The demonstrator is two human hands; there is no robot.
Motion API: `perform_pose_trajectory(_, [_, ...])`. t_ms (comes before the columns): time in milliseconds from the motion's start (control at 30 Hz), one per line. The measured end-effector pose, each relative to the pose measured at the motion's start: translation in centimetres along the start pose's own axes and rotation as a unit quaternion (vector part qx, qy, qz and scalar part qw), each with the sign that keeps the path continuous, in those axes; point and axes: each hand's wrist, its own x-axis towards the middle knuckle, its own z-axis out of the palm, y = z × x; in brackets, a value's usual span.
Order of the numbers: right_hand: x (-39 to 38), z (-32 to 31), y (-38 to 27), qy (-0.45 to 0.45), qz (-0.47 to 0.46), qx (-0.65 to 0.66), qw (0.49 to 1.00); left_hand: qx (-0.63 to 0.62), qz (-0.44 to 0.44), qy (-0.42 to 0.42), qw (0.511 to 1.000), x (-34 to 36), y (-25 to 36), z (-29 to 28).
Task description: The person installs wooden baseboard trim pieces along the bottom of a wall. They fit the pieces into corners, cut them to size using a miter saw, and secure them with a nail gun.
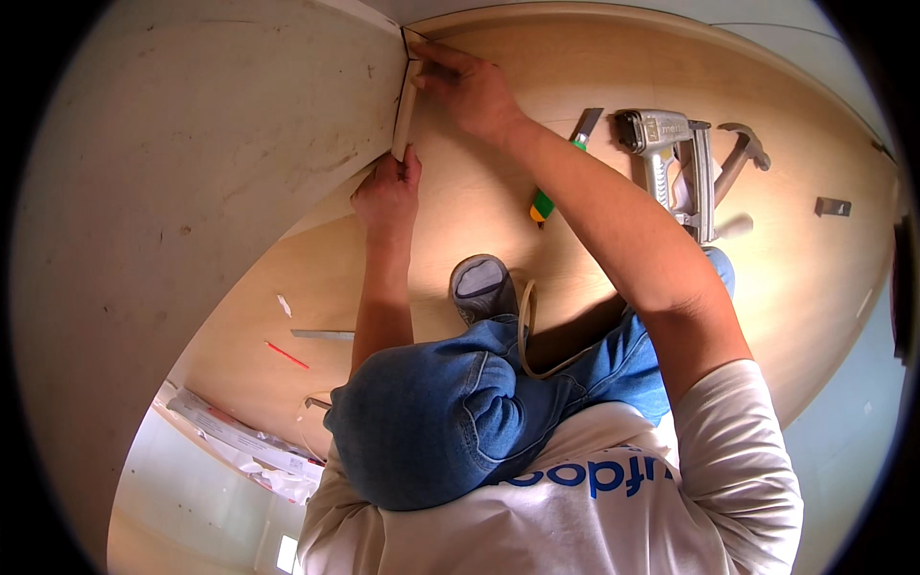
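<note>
A narrow pale wooden strip [405,115] stands along the edge of a large whitish panel [240,144], by the corner where the panel meets the wooden board. My left hand [387,189] pinches the strip's lower end between thumb and fingers. At its upper end is my right hand [476,99], with the index finger stretched into the corner and the thumb against the strip. Part of the right hand's grip is hidden by its own fingers.
On the board [575,57] to the right lie a green-and-yellow utility knife [543,204], a silver nail gun [661,163], a claw hammer [743,158] and a small dark block [833,207]. A red pencil [287,355] and a metal ruler [322,334] lie lower left. A hose [524,331] curves beside my leg.
</note>
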Motion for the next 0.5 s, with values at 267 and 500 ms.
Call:
perform_pose_trajectory(267, [0.1,0.9,-0.8,0.047,0.03,-0.045,0.997,0.008,0.012,0.01,1.0,0.2,0.0,0.1])
perform_pose_trajectory(500, [-0.5,1.6,-0.6,0.054,0.044,-0.025,0.997,0.036,0.029,0.033,0.998,0.4,-0.1,0.3])
